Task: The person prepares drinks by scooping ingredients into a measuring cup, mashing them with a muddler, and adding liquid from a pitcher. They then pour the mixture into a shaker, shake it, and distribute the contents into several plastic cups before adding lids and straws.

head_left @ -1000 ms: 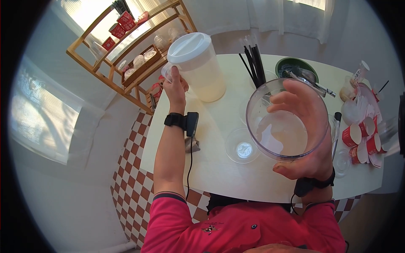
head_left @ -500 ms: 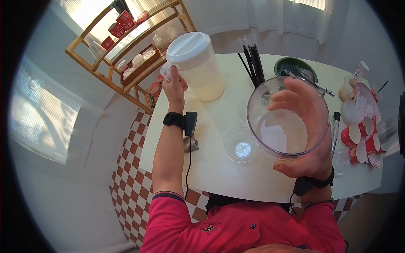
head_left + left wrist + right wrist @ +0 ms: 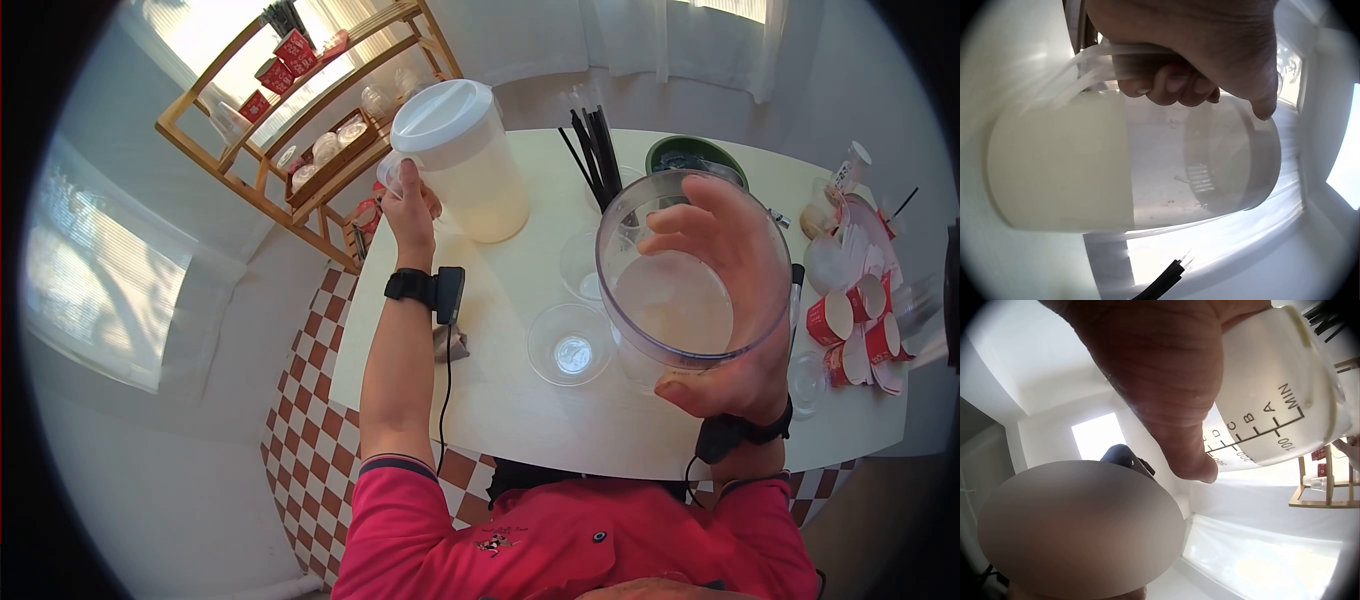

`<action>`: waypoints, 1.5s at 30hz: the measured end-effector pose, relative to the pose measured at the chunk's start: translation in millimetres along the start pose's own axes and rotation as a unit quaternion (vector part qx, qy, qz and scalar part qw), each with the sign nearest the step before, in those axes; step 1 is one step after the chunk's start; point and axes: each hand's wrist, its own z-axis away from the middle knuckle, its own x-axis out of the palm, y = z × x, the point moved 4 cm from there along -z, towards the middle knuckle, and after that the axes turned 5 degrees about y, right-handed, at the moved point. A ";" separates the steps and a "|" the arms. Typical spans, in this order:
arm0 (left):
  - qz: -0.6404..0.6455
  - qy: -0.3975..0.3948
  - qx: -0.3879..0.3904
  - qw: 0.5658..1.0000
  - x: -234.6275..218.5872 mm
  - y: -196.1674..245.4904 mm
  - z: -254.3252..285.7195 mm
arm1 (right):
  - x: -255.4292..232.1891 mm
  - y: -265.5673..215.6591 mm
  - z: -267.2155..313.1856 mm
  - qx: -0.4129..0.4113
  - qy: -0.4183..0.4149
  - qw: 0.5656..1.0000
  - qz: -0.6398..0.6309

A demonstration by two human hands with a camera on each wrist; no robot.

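Observation:
My left hand (image 3: 408, 210) grips the handle of a clear plastic pitcher (image 3: 480, 185) with a white lid. The pitcher stands upright at the table's far left, and in the left wrist view pale cloudy liquid (image 3: 1066, 162) fills roughly its lower half. Curled around a large clear measuring cup (image 3: 650, 345), my right hand (image 3: 755, 360) holds it up above the table with its mouth towards the head camera. Some pale liquid lies at its bottom. Black scale marks, with letters and numbers, show on the cup (image 3: 1260, 387) in the right wrist view.
Clear plastic cups (image 3: 570, 345) stand on the white table (image 3: 520, 420) left of the measuring cup. Behind are black straws (image 3: 598, 165) and a green bowl (image 3: 690, 150). Several red paper cups (image 3: 830, 320) lie at the right. A wooden shelf (image 3: 240, 155) stands beyond the table's left.
The measuring cup in my right hand has shifted slightly up and right and tipped a little, now covering most of the tongs by the green bowl. My left hand keeps its grip on the pitcher.

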 end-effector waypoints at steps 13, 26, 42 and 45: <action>0.005 -0.004 -0.003 1.000 -1.3 -2.4 -1.4 | -1.1 -2.1 -1.7 -0.004 0.009 1.000 0.014; 0.000 0.005 -0.004 1.000 -1.0 -2.7 -1.2 | -0.3 -2.7 -1.3 0.002 0.005 1.000 0.014; -0.014 0.002 -0.013 1.000 -0.5 1.0 -1.4 | 0.5 -6.1 1.8 -0.055 -0.067 0.996 0.025; -0.031 -0.014 -0.027 0.999 -9.2 -4.7 -6.5 | -1.3 -8.5 1.9 -0.082 -0.072 0.994 0.009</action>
